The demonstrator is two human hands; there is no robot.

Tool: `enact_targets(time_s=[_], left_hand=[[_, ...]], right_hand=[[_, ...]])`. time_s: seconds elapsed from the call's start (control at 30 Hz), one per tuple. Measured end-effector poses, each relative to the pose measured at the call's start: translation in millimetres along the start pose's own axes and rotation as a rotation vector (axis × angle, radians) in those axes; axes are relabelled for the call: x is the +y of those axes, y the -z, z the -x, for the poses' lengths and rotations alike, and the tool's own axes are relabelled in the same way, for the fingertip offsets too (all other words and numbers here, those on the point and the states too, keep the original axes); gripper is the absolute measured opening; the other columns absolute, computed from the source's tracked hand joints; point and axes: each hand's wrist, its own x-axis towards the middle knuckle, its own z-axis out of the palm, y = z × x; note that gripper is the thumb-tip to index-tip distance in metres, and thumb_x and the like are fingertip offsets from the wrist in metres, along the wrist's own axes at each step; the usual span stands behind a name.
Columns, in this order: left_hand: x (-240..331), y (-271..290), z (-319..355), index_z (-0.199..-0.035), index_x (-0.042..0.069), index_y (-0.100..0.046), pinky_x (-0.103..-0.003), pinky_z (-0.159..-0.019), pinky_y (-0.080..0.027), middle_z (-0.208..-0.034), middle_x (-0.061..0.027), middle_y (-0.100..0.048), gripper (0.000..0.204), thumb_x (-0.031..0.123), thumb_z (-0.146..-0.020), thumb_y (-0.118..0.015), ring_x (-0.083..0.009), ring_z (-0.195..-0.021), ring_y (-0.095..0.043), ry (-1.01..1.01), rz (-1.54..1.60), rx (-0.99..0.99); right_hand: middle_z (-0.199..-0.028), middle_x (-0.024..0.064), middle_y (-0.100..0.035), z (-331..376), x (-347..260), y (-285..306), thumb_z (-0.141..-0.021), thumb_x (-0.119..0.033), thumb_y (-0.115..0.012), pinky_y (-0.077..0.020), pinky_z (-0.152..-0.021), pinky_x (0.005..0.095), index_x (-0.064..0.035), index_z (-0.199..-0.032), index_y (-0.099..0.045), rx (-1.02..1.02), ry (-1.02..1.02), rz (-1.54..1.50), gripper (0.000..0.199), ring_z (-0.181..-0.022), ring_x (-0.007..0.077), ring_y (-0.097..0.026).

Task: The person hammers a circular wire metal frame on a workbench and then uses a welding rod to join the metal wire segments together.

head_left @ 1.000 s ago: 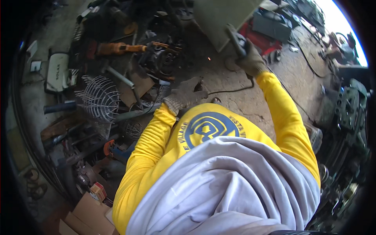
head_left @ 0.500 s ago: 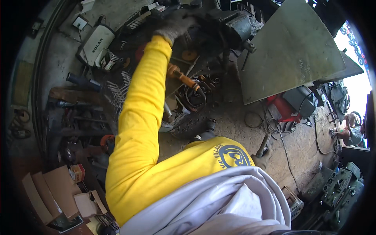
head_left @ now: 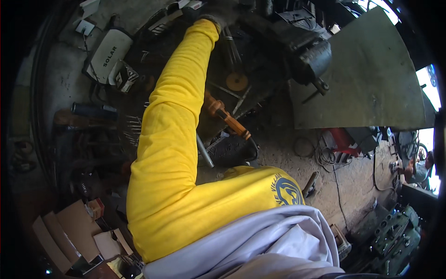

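My left arm, in a yellow sleeve, stretches up to the far side of a dark, cluttered workbench. At its end my left hand (head_left: 223, 16), in what looks like a grey glove, is dim and blurred. Its fingers are lost in shadow, so I cannot tell whether they grip anything. Several thin metal rods (head_left: 232, 46) lie just below the hand. Nearer to me are an orange-brown disc (head_left: 237, 82) and an orange corded power tool (head_left: 227, 119). A dark bench vise (head_left: 314, 60) stands to the right of the hand. My right hand is out of view.
A large metal sheet (head_left: 357, 93) juts out at the right. Below it are a red machine (head_left: 341, 142) and coiled cables on the floor. A metal tube (head_left: 204, 151) sticks out beside my forearm. Cardboard boxes (head_left: 76, 228) sit lower left; another person (head_left: 420, 169) is far right.
My left hand has reached farther up and slightly right, into the shadow. The view has shifted, so the vise and orange tool appear larger. The thin rods now show more clearly.
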Motion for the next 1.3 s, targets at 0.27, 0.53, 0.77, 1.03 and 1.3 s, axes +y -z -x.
enact_targets(time_s=[0.27, 0.53, 0.77, 1.03, 1.3], left_hand=[[-191, 29, -12, -0.118, 0.008, -0.069, -0.044, -0.09, -0.052, -0.114, -0.0182, -0.069, 0.038, 0.035, -0.092, -0.061, -0.0321, -0.106, -0.067, 0.352, -0.021, -0.045], [-237, -45, -22, -0.132, 0.01, -0.065, -0.044, -0.103, -0.048, -0.131, -0.0221, -0.065, 0.058, 0.047, -0.087, -0.064, -0.0388, -0.121, -0.063, 0.475, 0.157, -0.077], [-273, -104, -84, -0.128, 0.006, -0.064, -0.047, -0.1, -0.049, -0.125, -0.0239, -0.067, 0.054, 0.042, -0.088, -0.067, -0.0412, -0.118, -0.064, 0.175, -0.083, 0.037], [-294, -113, -92, -0.126, 0.005, -0.064, -0.048, -0.097, -0.05, -0.123, -0.0246, -0.068, 0.05, 0.039, -0.089, -0.065, -0.0427, -0.115, -0.064, 0.222, -0.115, -0.089], [-313, -120, -102, -0.123, 0.004, -0.063, -0.05, -0.095, -0.05, -0.12, -0.0253, -0.068, 0.046, 0.036, -0.091, -0.063, -0.0441, -0.112, -0.065, 0.292, -0.148, -0.119]], right_hand=[[-0.144, 0.0274, -0.051, -8, -29, -5, -0.061, -0.029, -0.089, -0.0424, -0.11, 0.0418, -0.0032, -0.16, -0.017, -0.005, -0.03, 0.065, 0.125, -0.134, 0.0407, -0.051], [-0.143, 0.0277, -0.05, -5, -54, -12, -0.06, -0.029, -0.09, -0.042, -0.111, 0.0419, -0.0028, -0.16, -0.019, 0.011, -0.093, 0.128, 0.125, -0.134, 0.041, -0.05], [-0.143, 0.0279, -0.05, 3, -76, -19, -0.059, -0.029, -0.091, -0.0417, -0.111, 0.042, -0.0024, -0.159, -0.02, 0.015, -0.141, 0.163, 0.125, -0.135, 0.0413, -0.049], [-0.143, 0.0281, -0.05, 0, -103, -7, -0.058, -0.028, -0.092, -0.0413, -0.112, 0.0421, -0.002, -0.159, -0.021, -0.018, -0.213, 0.235, 0.126, -0.135, 0.0415, -0.049], [-0.141, 0.0282, -0.052, 18, -104, -6, -0.061, -0.036, -0.091, -0.044, -0.11, 0.0451, -0.0092, -0.161, -0.017, -0.008, -0.316, 0.324, 0.127, -0.132, 0.0426, -0.052]])
